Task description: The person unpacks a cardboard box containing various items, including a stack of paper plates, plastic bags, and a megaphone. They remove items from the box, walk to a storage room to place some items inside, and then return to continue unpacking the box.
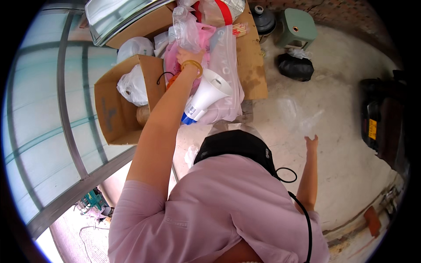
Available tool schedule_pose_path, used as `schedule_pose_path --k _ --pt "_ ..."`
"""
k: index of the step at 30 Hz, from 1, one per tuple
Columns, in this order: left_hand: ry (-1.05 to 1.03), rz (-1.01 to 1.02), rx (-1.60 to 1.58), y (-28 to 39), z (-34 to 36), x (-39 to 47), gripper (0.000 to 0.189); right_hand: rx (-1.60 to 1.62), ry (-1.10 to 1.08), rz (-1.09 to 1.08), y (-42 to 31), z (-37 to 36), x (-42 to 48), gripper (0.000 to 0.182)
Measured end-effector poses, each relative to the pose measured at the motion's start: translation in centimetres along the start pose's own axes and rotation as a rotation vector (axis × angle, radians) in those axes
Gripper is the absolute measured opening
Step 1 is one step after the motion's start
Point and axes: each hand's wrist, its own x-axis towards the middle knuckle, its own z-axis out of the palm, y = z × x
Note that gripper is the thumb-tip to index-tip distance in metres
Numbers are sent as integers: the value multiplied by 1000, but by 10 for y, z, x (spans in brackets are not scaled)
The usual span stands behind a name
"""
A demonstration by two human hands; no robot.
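My left hand (189, 58), with a yellow bangle at the wrist, is closed on a clear plastic bag (186, 31) above a pink plastic bag (172, 54). Just below that wrist lies a white megaphone (209, 95) with a blue end, on a pale printed plastic bag (223, 65). Out to the right, my right hand (311, 140) grips the near end of another thin clear plastic bag (301, 116), which hangs blurred above the concrete floor.
An open cardboard box (121, 126) with a white bag stands left. Flattened cardboard (251, 65) borders the pile. Beyond are a green stool (297, 28), a black bag (295, 67) and a dark lidded container (263, 21). A dark vehicle (371, 115) is at the far right.
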Motion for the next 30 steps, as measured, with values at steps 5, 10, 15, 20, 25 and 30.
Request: schedule_pose_path --k 5,10,15,20,25,30 --pt "-414 -192 -684 -64 22 77 42 249 -30 -71 -35 -30 -21 53" --pt "-799 -4 -1575 -58 -66 54 36 755 -415 -125 -182 -46 -58 32" --pt "-1114 -129 -1424 -52 -160 -47 25 862 -1047 -325 -379 -58 -124 41" --pt "-1093 445 -839 -70 -180 -89 31 941 -1459 -375 -477 -31 -182 41" --pt "-730 258 -832 -115 -220 -114 45 732 -1561 -616 -486 -5 -188 30" --pt "-492 27 -801 -152 -246 -156 33 731 -1287 -998 -466 19 -210 13"
